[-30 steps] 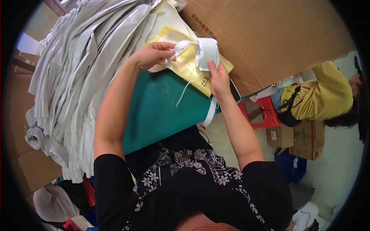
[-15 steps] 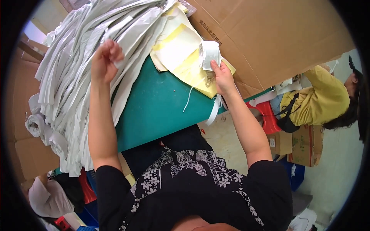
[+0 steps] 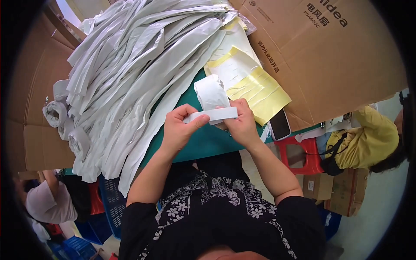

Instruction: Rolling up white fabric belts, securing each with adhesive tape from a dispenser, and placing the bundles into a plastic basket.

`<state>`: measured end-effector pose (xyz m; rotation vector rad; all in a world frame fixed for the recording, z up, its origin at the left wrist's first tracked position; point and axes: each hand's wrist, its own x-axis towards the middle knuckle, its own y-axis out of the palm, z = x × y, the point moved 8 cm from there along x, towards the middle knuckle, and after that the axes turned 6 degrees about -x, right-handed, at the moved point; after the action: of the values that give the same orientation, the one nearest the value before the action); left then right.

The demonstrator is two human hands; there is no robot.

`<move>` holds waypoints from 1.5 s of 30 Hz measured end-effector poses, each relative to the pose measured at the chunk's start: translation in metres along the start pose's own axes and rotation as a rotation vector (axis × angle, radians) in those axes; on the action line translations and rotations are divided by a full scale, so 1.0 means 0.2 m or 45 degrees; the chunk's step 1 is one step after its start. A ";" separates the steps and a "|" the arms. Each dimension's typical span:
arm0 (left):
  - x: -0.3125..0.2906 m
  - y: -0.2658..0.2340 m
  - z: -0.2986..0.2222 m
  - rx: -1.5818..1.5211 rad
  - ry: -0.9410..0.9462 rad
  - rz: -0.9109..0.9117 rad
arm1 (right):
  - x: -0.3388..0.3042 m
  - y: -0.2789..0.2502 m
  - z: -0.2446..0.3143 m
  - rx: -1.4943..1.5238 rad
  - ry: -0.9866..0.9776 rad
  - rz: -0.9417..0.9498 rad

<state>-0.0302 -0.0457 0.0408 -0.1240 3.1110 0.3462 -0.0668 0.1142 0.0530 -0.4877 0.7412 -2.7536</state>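
My left hand (image 3: 183, 125) pinches one end of a flat white strip (image 3: 219, 114), thumb on top. The other end of the strip lies in my right hand (image 3: 242, 123), whose fingers close round it. Just beyond the strip, a looped white band (image 3: 210, 92) rises from my right hand, which seems to grip its lower part; the fingers hide exactly how. Both hands are close together over the near part of the green table (image 3: 199, 149).
A big heap of long white strips (image 3: 143, 65) covers the table's left. White rolls (image 3: 55, 113) hang at its edge. Yellow-and-white sheets (image 3: 260, 93), a phone (image 3: 281, 125) and a large cardboard box (image 3: 312, 56) are on the right. A person in yellow (image 3: 368, 138) sits beyond.
My left hand has come down from above the heap to meet my right hand. My right hand has moved left and nearer with the looped band. A flat strip now spans both hands.
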 end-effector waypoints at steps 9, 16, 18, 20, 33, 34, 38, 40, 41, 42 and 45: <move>-0.04 -0.14 0.07 0.157 0.107 -0.270 | -0.03 0.13 0.01 0.368 0.175 0.135; -0.11 -0.23 0.13 0.303 0.062 -0.373 | -0.03 0.16 0.12 0.198 0.089 0.201; -0.12 -0.25 0.14 0.367 0.057 -0.390 | -0.03 0.17 0.17 0.022 -0.051 0.302; -0.13 -0.24 0.15 0.407 0.029 -0.385 | -0.04 0.21 0.13 0.077 -0.056 0.220; -0.19 -0.24 -0.06 0.683 0.614 -0.581 | -0.05 0.14 0.27 -0.006 -0.312 -0.209; -0.18 -0.21 0.00 0.542 0.523 -0.402 | -0.06 0.15 0.29 -0.004 -0.312 -0.205; -0.17 -0.12 0.08 -0.408 0.210 -0.174 | -0.06 0.14 0.37 -0.233 -0.478 -0.167; -0.17 -0.14 0.14 -0.606 0.112 -0.128 | -0.07 0.13 0.41 -0.296 -0.552 -0.093; -0.19 -0.13 0.17 -0.746 0.069 -0.077 | -0.06 0.15 0.43 -0.289 -0.583 0.014; -0.20 -0.12 0.18 -0.885 0.027 -0.024 | -0.06 0.17 0.45 -0.284 -0.615 0.118; -0.21 -0.12 0.20 -0.925 0.009 0.080 | -0.07 0.18 0.49 -0.195 -0.718 0.164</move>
<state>0.0131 -0.0576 -0.0034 -0.0263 2.8253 1.4484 -0.0111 0.0463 0.1105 -1.1396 0.7960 -2.2732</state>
